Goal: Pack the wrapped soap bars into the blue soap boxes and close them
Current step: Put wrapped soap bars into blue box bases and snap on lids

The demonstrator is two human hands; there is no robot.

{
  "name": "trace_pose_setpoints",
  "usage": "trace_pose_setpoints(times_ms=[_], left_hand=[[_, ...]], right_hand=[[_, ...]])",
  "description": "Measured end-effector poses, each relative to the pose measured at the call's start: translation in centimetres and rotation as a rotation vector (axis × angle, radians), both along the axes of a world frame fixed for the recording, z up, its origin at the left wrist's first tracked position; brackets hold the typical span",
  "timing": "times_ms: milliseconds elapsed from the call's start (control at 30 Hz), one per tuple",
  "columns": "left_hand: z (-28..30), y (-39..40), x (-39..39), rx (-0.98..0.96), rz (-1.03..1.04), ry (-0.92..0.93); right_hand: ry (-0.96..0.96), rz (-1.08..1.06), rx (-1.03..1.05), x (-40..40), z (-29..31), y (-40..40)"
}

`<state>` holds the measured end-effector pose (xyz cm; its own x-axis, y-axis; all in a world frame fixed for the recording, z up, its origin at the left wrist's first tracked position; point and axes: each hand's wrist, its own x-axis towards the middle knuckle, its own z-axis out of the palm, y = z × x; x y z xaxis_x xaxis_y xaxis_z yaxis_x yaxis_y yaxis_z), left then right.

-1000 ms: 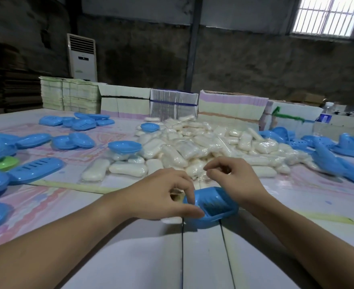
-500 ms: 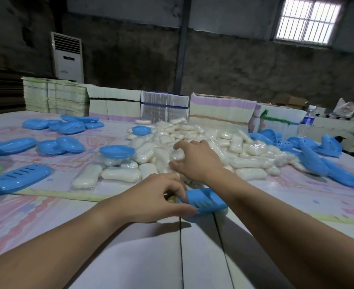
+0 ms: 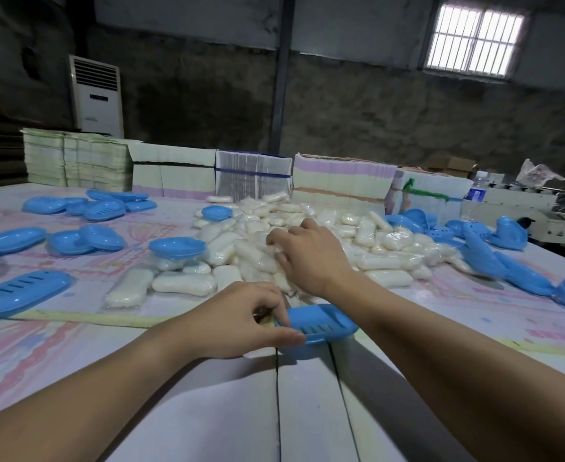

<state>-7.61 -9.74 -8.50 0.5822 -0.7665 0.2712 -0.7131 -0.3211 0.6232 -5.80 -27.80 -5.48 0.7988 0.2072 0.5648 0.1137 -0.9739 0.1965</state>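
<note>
Both hands' fingers [image 3: 276, 243] curled, gripping.

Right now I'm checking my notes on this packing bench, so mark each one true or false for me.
1. The left hand holds a blue soap box by its near end. True.
2. The right hand rests on the table edge, away from the soap. False: it reaches into the pile of wrapped soap bars.
3. The box in the left grip is closed. False: it lies open, slots showing.
4. A water bottle stands at the far right. True.
5. A white air conditioner stands at the back left. True.
</note>
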Motion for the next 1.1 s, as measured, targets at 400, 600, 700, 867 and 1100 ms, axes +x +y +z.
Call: trace_pose_setpoints(times_ms=[400, 600, 700, 867, 1100], left_hand=[[-1.0, -0.2, 0.6, -0.055, 0.214, 0.034], [-1.1, -0.4, 0.8, -0.074, 0.182, 0.017], [-1.2, -0.4, 0.6, -0.093, 0.172, 0.031], [-1.3, -0.5, 0.6, -0.111, 0.186, 0.024], [-1.0, -0.4, 0.3, -0.061, 0.218, 0.057]], right_hand=[[0.061, 0.145, 1.417, -6.9, 0.0, -4.3], [0.212, 0.171, 1.279, -7.6, -2.7, -2.9], [0.200, 0.155, 1.187, -7.5, -3.3, -2.0], [0.104, 0.108, 0.880, -7.7, -3.5, -2.2], [0.324, 0.088, 0.788, -8.6, -1.7, -4.5]])
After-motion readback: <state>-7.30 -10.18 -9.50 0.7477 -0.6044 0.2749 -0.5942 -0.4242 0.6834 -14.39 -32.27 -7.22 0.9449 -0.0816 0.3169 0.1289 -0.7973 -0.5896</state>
